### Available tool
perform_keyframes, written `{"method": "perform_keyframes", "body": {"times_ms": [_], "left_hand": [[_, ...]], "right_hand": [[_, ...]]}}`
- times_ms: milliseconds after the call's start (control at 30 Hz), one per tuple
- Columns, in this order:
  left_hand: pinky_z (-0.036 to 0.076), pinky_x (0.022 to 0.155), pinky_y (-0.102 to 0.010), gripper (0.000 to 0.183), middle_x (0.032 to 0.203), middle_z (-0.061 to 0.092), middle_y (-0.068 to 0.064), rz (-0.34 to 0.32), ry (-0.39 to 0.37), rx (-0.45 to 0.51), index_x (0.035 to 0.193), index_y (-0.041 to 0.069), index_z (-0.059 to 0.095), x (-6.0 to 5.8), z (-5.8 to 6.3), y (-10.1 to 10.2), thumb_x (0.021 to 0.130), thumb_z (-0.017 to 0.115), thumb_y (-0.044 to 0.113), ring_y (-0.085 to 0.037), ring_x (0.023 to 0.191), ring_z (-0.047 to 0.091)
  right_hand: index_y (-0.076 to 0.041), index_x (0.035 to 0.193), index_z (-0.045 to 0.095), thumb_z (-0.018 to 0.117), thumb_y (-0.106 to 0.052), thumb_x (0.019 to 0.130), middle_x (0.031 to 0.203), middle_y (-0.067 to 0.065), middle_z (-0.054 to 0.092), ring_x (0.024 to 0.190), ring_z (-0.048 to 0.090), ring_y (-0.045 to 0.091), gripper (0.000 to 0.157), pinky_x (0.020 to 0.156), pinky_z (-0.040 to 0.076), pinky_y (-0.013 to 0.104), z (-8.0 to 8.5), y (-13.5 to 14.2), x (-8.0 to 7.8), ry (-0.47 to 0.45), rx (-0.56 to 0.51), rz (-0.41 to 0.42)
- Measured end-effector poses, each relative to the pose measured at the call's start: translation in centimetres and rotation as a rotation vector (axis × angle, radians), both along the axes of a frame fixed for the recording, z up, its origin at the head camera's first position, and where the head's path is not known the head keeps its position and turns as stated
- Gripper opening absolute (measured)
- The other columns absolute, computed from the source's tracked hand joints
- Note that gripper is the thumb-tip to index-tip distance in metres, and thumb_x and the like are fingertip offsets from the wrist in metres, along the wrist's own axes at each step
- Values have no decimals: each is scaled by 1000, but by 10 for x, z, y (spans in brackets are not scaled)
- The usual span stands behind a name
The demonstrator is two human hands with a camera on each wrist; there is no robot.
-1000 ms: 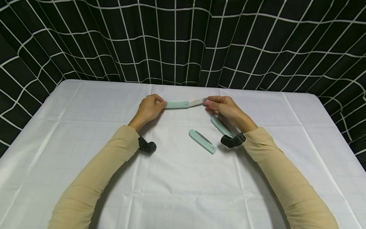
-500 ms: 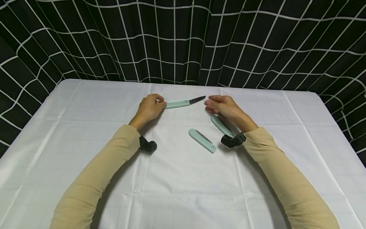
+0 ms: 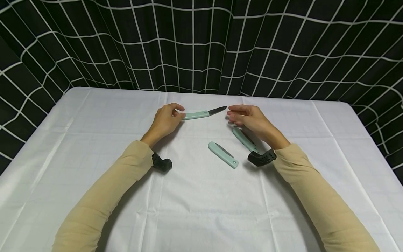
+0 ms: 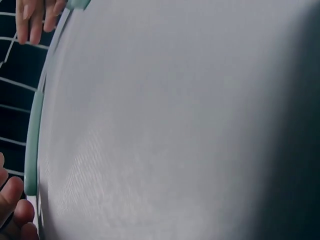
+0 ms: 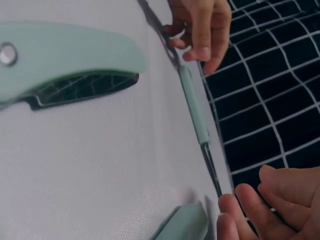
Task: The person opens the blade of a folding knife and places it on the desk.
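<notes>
An unfolded pocket knife [image 3: 196, 115] with a pale green handle and dark blade lies near the table's far edge, blade tip pointing right. My left hand [image 3: 167, 119] is at the handle's butt, thumb tip right beside it and fingers spread loosely. In the left wrist view its fingertips [image 4: 12, 192] sit just off the handle [image 4: 33, 145]. My right hand [image 3: 248, 117] hovers by the blade tip, fingers loosely extended, nothing held. Two folded pocket knives lie closer: one [image 3: 223, 155] in the middle, another [image 3: 244, 138] below my right hand, partly covered by the wrist camera.
A white cloth [image 3: 195, 210] with fold creases covers the table. Behind the far edge hangs a black curtain [image 3: 201, 45] with a white grid. Black wrist cameras [image 3: 162, 163] stick out from both wrists, close over the cloth.
The unfolded knife's blade, earlier bright and at the right fingertips, now shows dark and apart from them. My left fingers have loosened from the handle. The right forearm has shifted slightly right.
</notes>
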State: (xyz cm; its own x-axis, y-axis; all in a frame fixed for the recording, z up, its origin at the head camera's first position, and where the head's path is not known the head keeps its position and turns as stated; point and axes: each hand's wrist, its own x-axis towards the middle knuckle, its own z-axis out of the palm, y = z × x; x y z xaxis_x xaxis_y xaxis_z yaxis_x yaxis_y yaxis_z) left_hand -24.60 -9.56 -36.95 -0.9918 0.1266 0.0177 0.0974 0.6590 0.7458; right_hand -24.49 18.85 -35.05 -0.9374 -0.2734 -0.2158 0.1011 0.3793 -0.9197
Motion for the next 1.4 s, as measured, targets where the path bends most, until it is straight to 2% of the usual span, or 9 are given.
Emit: {"method": "perform_keyframes", "body": {"times_ms": [100, 267, 433, 567, 700, 800, 900, 1133, 1400], "left_hand": [[40, 73, -27, 31, 105, 71, -15, -26, 11, 8, 125, 5, 64, 3, 1, 2, 98, 60, 20, -23, 88, 59], [39, 65, -26, 29, 99, 72, -12, -85, 25, 8, 123, 6, 65, 10, 3, 7, 98, 61, 20, -21, 77, 57], [41, 67, -25, 29, 101, 71, -12, -117, 22, 19, 122, 6, 66, 17, 3, 12, 97, 62, 19, -22, 83, 61], [41, 66, -25, 28, 100, 72, -11, -132, 25, 31, 121, 8, 66, 22, 4, 16, 96, 63, 19, -20, 77, 58], [41, 63, -24, 28, 98, 71, -10, -149, 29, 40, 120, 8, 67, 26, 6, 19, 95, 64, 20, -17, 71, 55], [42, 64, -24, 29, 100, 71, -9, -165, 19, 36, 122, 8, 67, 30, 7, 21, 95, 65, 20, -17, 73, 57], [43, 66, -25, 30, 102, 70, -8, -183, 3, 20, 123, 9, 66, 33, 9, 23, 96, 65, 21, -18, 78, 58], [44, 68, -26, 31, 101, 70, -6, -219, -14, -2, 124, 11, 66, 40, 8, 28, 95, 65, 23, -18, 79, 59], [47, 77, -28, 31, 98, 71, -6, -282, -16, -9, 123, 10, 67, 48, 3, 35, 94, 66, 20, -17, 83, 65]], "right_hand": [[2, 144, 47, 56, -11, 100, 144, 21, 53, 96, 62, -6, 46, 86, 50, 13, 3, 1, 4, 39, 37, 16], [-1, 143, 50, 59, -16, 99, 144, 15, 56, 97, 59, -6, 46, 85, 49, 13, 7, 3, 15, 91, 112, 46], [-5, 141, 53, 63, -22, 98, 142, 10, 58, 97, 59, -5, 47, 82, 46, 13, 8, 5, 24, 130, 169, 68], [-4, 141, 53, 64, -21, 98, 143, 10, 58, 99, 60, -7, 47, 83, 44, 9, 8, 6, 31, 148, 172, 87], [-4, 140, 54, 64, -19, 98, 142, 11, 58, 111, 64, 5, 47, 85, 46, 9, 8, 7, 38, 162, 174, 105], [-4, 140, 53, 64, -19, 97, 143, 12, 57, 122, 62, 21, 47, 85, 46, 10, 8, 7, 45, 169, 170, 124], [-3, 140, 54, 65, -19, 97, 143, 13, 57, 126, 60, 28, 47, 86, 47, 10, 10, 7, 52, 179, 163, 138], [-2, 138, 55, 66, -20, 96, 139, 14, 60, 121, 63, 28, 46, 87, 47, 11, 9, 9, 64, 193, 174, 156], [-3, 139, 54, 69, -22, 94, 136, 16, 62, 118, 64, 29, 51, 88, 49, 15, 6, 10, 76, 177, 188, 199]]}}
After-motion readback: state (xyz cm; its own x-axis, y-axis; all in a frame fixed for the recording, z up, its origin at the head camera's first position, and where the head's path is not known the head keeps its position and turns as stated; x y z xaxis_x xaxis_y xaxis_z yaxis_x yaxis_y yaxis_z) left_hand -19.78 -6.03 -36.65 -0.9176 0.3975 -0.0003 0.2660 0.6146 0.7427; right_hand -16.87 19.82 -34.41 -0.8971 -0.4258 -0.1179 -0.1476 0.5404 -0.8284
